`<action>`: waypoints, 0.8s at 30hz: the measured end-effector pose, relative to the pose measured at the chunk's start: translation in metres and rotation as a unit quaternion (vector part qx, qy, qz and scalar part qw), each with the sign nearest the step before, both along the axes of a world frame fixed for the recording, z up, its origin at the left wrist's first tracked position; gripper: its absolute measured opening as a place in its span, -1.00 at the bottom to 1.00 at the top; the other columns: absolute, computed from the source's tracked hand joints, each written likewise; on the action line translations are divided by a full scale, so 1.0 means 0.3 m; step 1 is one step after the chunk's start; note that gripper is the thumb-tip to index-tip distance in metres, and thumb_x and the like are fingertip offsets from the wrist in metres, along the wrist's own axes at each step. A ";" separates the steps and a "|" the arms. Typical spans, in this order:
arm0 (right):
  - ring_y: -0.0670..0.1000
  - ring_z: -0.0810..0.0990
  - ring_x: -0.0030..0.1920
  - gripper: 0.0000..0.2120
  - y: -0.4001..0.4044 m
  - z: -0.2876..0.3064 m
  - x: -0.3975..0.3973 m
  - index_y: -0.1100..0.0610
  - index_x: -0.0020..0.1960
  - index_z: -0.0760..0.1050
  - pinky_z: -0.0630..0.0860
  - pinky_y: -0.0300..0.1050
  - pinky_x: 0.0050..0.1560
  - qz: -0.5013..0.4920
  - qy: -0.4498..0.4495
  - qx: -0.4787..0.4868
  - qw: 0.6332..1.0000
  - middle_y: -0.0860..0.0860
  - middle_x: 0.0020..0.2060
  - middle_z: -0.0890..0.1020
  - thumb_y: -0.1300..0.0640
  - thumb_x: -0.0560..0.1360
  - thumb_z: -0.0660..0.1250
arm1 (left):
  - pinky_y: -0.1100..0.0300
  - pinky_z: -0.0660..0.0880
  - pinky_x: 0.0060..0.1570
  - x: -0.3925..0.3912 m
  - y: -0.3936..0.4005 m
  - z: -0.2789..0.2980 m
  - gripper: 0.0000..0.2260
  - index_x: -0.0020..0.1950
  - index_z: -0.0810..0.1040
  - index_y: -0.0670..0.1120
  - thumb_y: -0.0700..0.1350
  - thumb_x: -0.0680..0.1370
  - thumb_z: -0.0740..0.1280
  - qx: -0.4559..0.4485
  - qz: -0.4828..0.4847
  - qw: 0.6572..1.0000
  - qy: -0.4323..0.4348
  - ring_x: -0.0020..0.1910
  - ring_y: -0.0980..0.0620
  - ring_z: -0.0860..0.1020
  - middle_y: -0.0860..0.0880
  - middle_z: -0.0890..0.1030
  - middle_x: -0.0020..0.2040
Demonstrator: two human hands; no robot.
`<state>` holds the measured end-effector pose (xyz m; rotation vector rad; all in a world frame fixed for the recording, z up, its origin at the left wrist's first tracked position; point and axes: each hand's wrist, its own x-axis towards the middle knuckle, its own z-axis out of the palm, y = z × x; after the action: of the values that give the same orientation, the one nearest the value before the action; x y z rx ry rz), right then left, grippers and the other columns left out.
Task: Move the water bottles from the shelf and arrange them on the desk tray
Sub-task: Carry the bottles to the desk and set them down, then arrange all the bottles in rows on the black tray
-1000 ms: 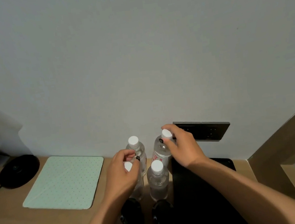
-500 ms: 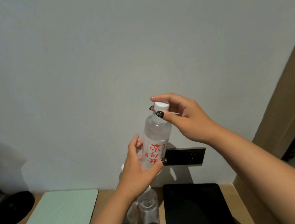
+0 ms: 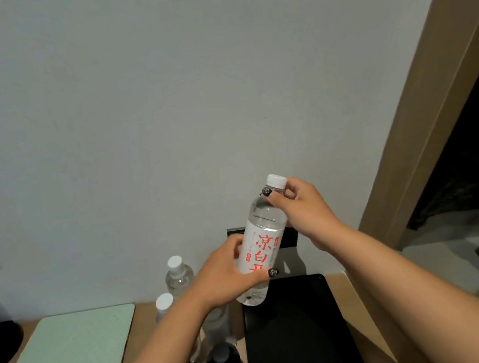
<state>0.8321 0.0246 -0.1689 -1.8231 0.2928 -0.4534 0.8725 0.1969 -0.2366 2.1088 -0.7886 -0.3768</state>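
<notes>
Bottle (image 3: 265, 247) is airborne, held in both hands — left hand (image 3: 223, 275) wrapped round the lower label, right hand (image 3: 304, 212) pinching the neck just under the white cap (image 3: 276, 180). Long axis near upright, cap tilted up and right. Base hangs right over the back edge of the black tray (image 3: 297, 336) on the table (image 3: 145, 317). Next move looks like straight down. Two more bottles (image 3: 178, 275) stand just left of the tray.

Two bottles (image 3: 177, 273) stand between mat (image 3: 61, 354) and, seemingly, tray (image 3: 297, 333).
</notes>
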 end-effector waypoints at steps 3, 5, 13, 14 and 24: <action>0.03 0.60 0.03 -0.83 -0.034 -0.090 -0.001 0.14 0.05 0.52 0.52 0.04 0.14 -0.026 0.021 -0.041 0.999 0.04 0.00 0.64 0.15 0.48 0.36 | 0.22 0.43 0.13 0.038 0.037 -0.024 -0.30 0.38 0.28 0.17 0.32 0.31 0.38 0.039 0.056 0.996 -0.054 0.14 0.23 0.47 0.20 0.51 0.13; -0.02 0.54 0.05 -0.79 -0.052 -0.164 -0.009 0.16 0.11 0.49 0.47 -0.09 0.10 -0.008 0.051 -0.073 0.996 0.03 0.04 0.60 0.19 0.48 0.36 | 0.24 0.42 0.09 0.047 0.051 -0.065 -0.37 0.39 0.29 0.14 0.29 0.39 0.35 0.062 0.072 0.995 -0.041 0.13 0.19 0.47 0.16 0.52 0.11; -0.06 0.50 0.15 -0.68 -0.091 -0.388 0.000 0.10 0.23 0.44 0.42 -0.30 0.06 0.018 0.100 -0.057 0.993 0.01 0.13 0.57 0.29 0.51 0.30 | 0.26 0.53 -0.16 0.050 0.068 -0.284 -0.83 0.08 0.60 0.02 -0.07 0.53 0.30 0.056 0.205 0.971 -0.108 -0.18 0.15 0.59 0.12 0.64 -0.16; -0.09 0.48 0.14 -0.67 -0.087 -0.401 0.007 0.10 0.25 0.43 0.38 -0.36 0.03 0.027 0.105 -0.053 0.993 0.00 0.13 0.55 0.29 0.52 0.30 | 0.25 0.53 -0.16 0.052 0.068 -0.293 -0.86 0.04 0.61 0.01 -0.10 0.53 0.30 0.038 0.220 0.970 -0.101 -0.17 0.14 0.59 0.11 0.64 -0.17; -0.13 0.42 0.11 -0.67 -0.050 -0.515 0.029 0.01 0.24 0.36 0.36 -0.36 0.07 0.015 0.140 -0.044 0.989 -0.08 0.11 0.45 0.27 0.53 0.28 | 0.21 0.55 -0.14 0.009 0.058 -0.340 -0.82 -0.13 0.56 0.13 -0.18 0.48 0.35 -0.109 0.311 0.944 -0.003 -0.17 0.21 0.62 0.17 0.64 -0.24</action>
<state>0.8409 0.0096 -0.3233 -1.9769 0.4431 -0.1909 0.8751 0.2141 -0.3385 2.0194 -0.1258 0.0577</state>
